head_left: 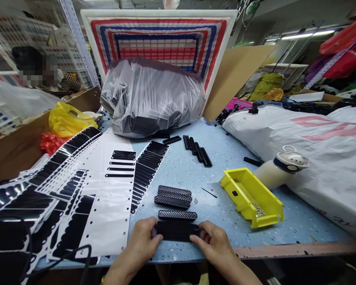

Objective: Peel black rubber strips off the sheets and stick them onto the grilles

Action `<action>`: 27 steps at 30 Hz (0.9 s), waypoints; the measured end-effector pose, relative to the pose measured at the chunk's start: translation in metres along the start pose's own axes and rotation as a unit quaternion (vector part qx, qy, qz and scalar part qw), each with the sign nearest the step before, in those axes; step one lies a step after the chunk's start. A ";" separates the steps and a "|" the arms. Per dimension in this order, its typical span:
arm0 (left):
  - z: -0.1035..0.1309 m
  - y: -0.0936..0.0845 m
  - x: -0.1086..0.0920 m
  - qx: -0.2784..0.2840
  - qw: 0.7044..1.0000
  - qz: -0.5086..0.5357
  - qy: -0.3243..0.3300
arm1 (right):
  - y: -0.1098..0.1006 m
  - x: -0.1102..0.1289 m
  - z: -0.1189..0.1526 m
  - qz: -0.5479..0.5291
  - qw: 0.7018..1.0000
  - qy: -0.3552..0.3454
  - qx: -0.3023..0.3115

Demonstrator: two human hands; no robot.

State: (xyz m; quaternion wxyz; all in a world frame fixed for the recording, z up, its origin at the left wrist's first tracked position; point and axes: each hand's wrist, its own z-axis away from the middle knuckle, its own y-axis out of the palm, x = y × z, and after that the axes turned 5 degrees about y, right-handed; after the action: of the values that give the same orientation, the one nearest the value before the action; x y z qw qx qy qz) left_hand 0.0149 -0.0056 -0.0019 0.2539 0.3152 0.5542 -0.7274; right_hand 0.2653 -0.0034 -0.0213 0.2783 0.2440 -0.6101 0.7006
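Observation:
My left hand (144, 239) and my right hand (215, 240) pinch the two ends of a flat, dark, elongated plastic piece (178, 231) near the table's front edge. Whether it is one piece or several side by side, I cannot tell. Just beyond it lies a single black bar with a diamond pattern (177, 215). Farther back, a few similar patterned bars (172, 197) sit side by side. Left of my hands, a white backing sheet (106, 213) bears thin black adhesive strips (120, 169). Another sheet of black strips (148, 170) is partly under it.
A yellow bin (252, 198) with small metal parts stands right, beside a cream bottle (280, 168). More black bars (197, 150) lie farther back. A plastic-wrapped bundle (154, 97) stands before a striped basket (158, 23). A white sack (299, 138) bounds the right; a person (59, 79) is at left.

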 end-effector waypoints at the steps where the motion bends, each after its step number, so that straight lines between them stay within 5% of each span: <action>1: 0.001 0.003 0.001 -0.012 1.000 0.025 -0.010 | 0.002 0.000 0.003 -0.024 1.000 0.003 0.002; 8: -0.004 0.011 0.006 -0.086 0.996 -0.004 0.019 | 0.002 -0.007 -0.007 -0.091 0.994 0.009 -0.062; 20: -0.024 -0.001 0.024 -0.108 0.989 0.096 0.032 | 0.010 0.006 -0.031 -0.046 0.997 -0.056 -0.015; 23: -0.023 -0.004 0.032 -0.192 0.968 0.151 0.053 | 0.001 -0.003 -0.035 -0.054 0.996 -0.064 -0.013; 27: -0.041 -0.007 0.024 -0.280 0.926 0.239 0.086 | -0.011 -0.012 -0.055 0.024 0.991 -0.092 -0.091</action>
State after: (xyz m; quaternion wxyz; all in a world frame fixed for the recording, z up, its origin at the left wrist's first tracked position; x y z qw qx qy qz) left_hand 0.0011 0.0350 -0.0227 0.4499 0.4158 0.6629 -0.4305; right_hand 0.2817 0.0515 -0.0296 0.2252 0.2668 -0.6996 0.6234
